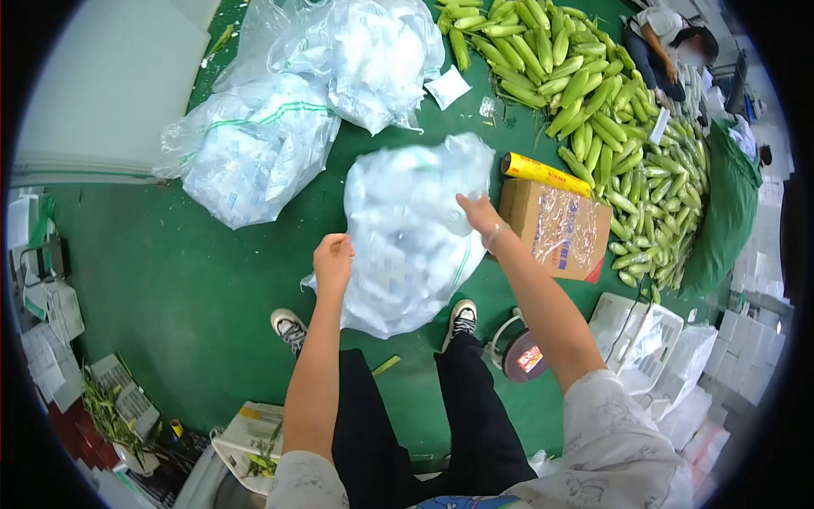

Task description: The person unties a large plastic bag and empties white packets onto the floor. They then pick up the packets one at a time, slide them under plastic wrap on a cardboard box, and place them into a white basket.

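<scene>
A large clear plastic bag [407,254] filled with white packets stands on the green floor between my feet, a green stripe running down its side. My left hand [333,259] is closed at the bag's left edge, fingers curled round the plastic. On the opposite side my right hand [482,216] pinches the bag's upper right edge. The packets inside look slightly blurred. Just right of my right hand are a cardboard box [543,225] and a yellow roll of wrap [547,174] behind it.
More filled bags [254,153] lie at the back left, near a loose white packet [448,87]. Corn cobs [585,93] are heaped at the back right, where a person [666,51] sits. A stool [524,355] and white crates [632,335] are at right.
</scene>
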Demonstrator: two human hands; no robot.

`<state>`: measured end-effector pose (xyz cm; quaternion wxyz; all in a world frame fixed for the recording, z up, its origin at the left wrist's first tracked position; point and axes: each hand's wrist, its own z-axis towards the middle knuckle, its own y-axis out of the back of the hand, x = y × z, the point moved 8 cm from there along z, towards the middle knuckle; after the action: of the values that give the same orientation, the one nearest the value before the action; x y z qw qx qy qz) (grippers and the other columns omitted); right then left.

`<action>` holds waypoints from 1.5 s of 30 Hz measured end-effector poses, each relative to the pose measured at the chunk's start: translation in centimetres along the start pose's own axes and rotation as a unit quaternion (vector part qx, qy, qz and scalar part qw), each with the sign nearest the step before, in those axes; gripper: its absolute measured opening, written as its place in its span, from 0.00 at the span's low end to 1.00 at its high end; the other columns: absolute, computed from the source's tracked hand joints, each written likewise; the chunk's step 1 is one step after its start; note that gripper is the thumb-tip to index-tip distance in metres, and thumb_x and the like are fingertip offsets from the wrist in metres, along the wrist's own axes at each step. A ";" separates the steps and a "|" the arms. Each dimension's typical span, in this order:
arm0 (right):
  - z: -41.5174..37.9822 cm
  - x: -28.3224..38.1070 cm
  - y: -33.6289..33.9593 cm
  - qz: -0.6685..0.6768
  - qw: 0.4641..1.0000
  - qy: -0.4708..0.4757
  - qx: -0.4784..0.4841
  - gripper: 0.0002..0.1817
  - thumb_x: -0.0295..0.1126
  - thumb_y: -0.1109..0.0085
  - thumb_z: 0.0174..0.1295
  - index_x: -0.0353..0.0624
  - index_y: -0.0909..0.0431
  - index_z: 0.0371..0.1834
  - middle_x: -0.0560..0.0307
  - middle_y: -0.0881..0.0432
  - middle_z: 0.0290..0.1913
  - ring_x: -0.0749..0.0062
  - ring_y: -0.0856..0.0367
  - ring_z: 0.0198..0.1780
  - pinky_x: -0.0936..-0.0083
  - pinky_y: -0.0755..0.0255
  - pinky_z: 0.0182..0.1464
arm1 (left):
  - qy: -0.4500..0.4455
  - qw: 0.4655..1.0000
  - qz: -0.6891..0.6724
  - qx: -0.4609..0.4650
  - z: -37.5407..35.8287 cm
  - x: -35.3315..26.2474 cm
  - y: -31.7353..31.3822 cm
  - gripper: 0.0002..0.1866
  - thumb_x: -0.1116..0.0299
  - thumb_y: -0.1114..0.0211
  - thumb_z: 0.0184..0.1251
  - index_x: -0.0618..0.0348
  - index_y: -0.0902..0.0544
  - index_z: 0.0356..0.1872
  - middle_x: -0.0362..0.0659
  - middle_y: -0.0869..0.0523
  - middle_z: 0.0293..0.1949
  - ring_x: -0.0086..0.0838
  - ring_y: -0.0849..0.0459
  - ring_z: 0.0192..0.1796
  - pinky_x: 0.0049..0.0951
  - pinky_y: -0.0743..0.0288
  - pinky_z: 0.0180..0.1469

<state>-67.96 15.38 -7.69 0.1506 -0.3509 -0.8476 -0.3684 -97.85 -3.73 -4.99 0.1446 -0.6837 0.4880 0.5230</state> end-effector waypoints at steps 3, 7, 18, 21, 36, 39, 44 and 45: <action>-4.9 -2.7 -3.2 0.068 0.989 0.130 0.010 0.28 0.40 0.42 0.64 0.35 0.34 0.63 0.43 0.25 0.59 0.62 0.26 0.60 0.73 0.30 0.57 | -0.009 0.994 0.105 0.026 2.2 7.3 3.7 0.09 0.70 0.37 0.59 0.65 0.20 0.36 0.49 0.15 0.29 0.36 0.15 0.33 0.32 0.22 0.38; -9.1 -24.5 -8.3 0.152 0.973 -0.048 -0.165 0.10 0.31 0.45 0.61 0.39 0.23 0.43 0.55 0.17 0.32 0.75 0.21 0.30 0.78 0.28 0.30 | 0.062 0.949 0.291 0.107 3.2 20.3 10.1 0.19 0.62 0.33 0.56 0.63 0.21 0.44 0.56 0.17 0.41 0.47 0.18 0.48 0.39 0.25 0.53; -6.3 -44.5 -28.6 0.168 0.934 -0.279 -0.145 0.19 0.27 0.52 0.61 0.37 0.26 0.55 0.49 0.19 0.47 0.63 0.20 0.50 0.69 0.27 0.47 | 0.072 0.925 0.304 0.217 10.6 36.5 9.1 0.26 0.58 0.37 0.63 0.62 0.26 0.58 0.57 0.22 0.55 0.48 0.24 0.59 0.39 0.33 0.62; -5.8 -44.4 -34.0 0.553 0.764 -0.291 -0.159 0.22 0.33 0.51 0.64 0.39 0.31 0.61 0.56 0.22 0.55 0.62 0.23 0.54 0.69 0.29 0.54 | 0.138 0.939 0.168 0.266 9.0 38.0 7.4 0.19 0.63 0.44 0.70 0.70 0.22 0.52 0.47 0.16 0.48 0.35 0.20 0.52 0.30 0.30 0.56; -4.2 -38.8 -37.1 0.773 0.554 -0.184 -0.249 0.24 0.39 0.55 0.70 0.42 0.35 0.66 0.52 0.26 0.62 0.57 0.25 0.59 0.59 0.27 0.58 | 0.295 0.917 -0.268 0.025 6.2 42.4 5.5 0.21 0.61 0.52 0.72 0.62 0.30 0.60 0.45 0.23 0.56 0.36 0.24 0.57 0.35 0.31 0.60; -2.5 -37.8 -36.1 0.785 0.547 -0.136 -0.258 0.23 0.39 0.58 0.71 0.41 0.35 0.66 0.52 0.25 0.61 0.58 0.24 0.59 0.63 0.24 0.55 | 0.292 0.932 -0.217 -0.009 7.1 45.8 5.8 0.19 0.64 0.48 0.70 0.63 0.27 0.57 0.45 0.20 0.50 0.33 0.19 0.49 0.34 0.24 0.51; -2.4 -39.0 -36.0 0.760 0.557 -0.146 -0.302 0.23 0.41 0.57 0.72 0.39 0.34 0.65 0.52 0.25 0.60 0.59 0.23 0.56 0.66 0.23 0.52 | 0.223 0.972 -0.045 -0.062 7.2 42.2 6.5 0.12 0.71 0.44 0.66 0.68 0.20 0.45 0.44 0.16 0.35 0.31 0.17 0.34 0.30 0.23 0.39; -3.4 -39.1 -34.6 0.738 0.567 -0.162 -0.328 0.24 0.42 0.57 0.71 0.39 0.34 0.64 0.52 0.24 0.59 0.59 0.22 0.56 0.67 0.23 0.52 | 0.225 0.972 -0.045 -0.060 6.7 42.8 6.9 0.12 0.71 0.44 0.66 0.68 0.20 0.45 0.44 0.16 0.35 0.31 0.17 0.34 0.30 0.23 0.39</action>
<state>-64.72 -22.67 -43.44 0.1045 -0.9338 -0.1251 -0.3186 -108.33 -24.44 -42.22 0.0134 -0.8124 0.4445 0.3771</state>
